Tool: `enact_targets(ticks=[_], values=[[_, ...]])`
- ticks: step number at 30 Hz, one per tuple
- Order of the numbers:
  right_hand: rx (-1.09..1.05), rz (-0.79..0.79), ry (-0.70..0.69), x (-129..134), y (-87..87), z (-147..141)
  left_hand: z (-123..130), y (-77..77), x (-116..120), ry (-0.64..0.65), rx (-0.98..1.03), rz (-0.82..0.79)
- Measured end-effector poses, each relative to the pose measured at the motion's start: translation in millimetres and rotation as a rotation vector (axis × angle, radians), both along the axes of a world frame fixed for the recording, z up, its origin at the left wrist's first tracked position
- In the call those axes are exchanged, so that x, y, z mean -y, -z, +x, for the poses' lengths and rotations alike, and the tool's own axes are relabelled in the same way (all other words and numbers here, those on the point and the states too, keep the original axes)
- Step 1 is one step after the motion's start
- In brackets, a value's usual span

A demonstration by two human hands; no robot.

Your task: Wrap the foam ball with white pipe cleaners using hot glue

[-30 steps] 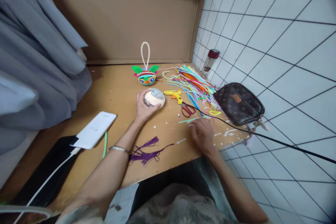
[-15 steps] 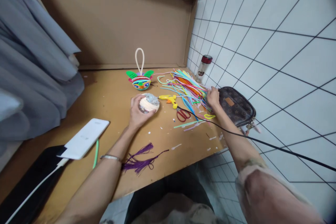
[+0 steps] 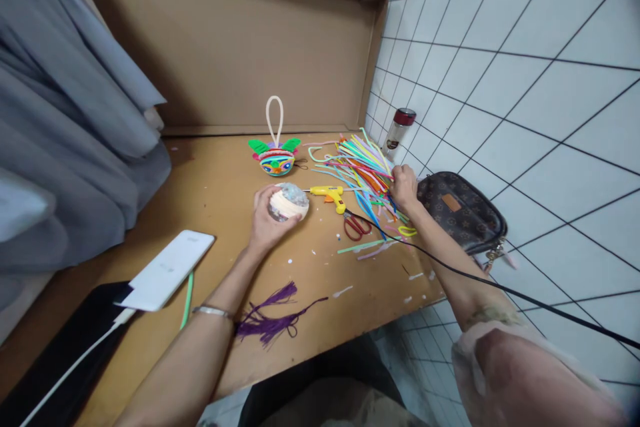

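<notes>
My left hand (image 3: 265,220) is wrapped around a ball (image 3: 291,203), partly covered by a cream band, with greyish clear patches showing. At the right end of a heap of coloured pipe cleaners (image 3: 363,163), my right hand (image 3: 404,185) has its fingers bent closed on the strands; how many it grips is hidden. Between the hands lies a yellow hot glue gun (image 3: 327,193), its nozzle near the ball. Red-handled scissors (image 3: 357,227) rest just below it. Behind the ball sits a colourful animal-head ornament (image 3: 277,160) with green ears and a white loop.
A brown patterned pouch (image 3: 463,210) and a red-capped bottle (image 3: 400,127) stand by the tiled wall. The glue gun's black cord (image 3: 450,257) crosses over my right forearm. Purple tassels (image 3: 273,323) lie in front; a white power bank or phone (image 3: 170,270) with a cable is left.
The whole view has shifted slightly, so things appear a little further right and lower. My left hand still holds the ball; my right hand stays at the pipe cleaners.
</notes>
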State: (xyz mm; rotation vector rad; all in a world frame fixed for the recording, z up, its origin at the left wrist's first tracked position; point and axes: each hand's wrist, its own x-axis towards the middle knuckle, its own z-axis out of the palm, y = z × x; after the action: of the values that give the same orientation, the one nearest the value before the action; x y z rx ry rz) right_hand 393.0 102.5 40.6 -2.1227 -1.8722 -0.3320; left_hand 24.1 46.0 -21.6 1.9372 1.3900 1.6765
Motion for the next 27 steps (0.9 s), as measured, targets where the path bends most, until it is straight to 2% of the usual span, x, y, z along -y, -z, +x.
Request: enact_targets(ticks=[3, 9, 16, 19, 23, 25, 27], values=[[0.161, 0.108, -0.066, 6.6, 5.8, -0.6, 0.2, -0.9, -0.1, -0.006, -0.014, -0.007], [0.296, -0.015, -0.240, 14.4, 19.0, 6.6, 0.8, -1.4, -0.1, 0.016, -0.007, -0.031], [0.214, 0.014, -0.394, 14.0, 26.3, 15.1, 1.2, 1.6, -2.8, 0.019, 0.001, -0.025], [0.088, 0.012, -0.438, 11.2, 26.4, 16.4, 1.1, 1.9, -3.4, 0.017, 0.000, -0.027], [-0.124, 0.004, -0.413, 10.9, 17.2, 15.3, 1.4, 1.2, -3.4, 0.015, 0.002, -0.037], [-0.205, 0.014, -0.347, 9.3, 9.0, 12.7, 1.5, 0.8, -3.2, 0.014, 0.002, -0.042], [-0.319, -0.002, -0.218, 4.1, -0.1, 8.9, 1.5, 0.4, -3.0, 0.011, 0.000, -0.047]])
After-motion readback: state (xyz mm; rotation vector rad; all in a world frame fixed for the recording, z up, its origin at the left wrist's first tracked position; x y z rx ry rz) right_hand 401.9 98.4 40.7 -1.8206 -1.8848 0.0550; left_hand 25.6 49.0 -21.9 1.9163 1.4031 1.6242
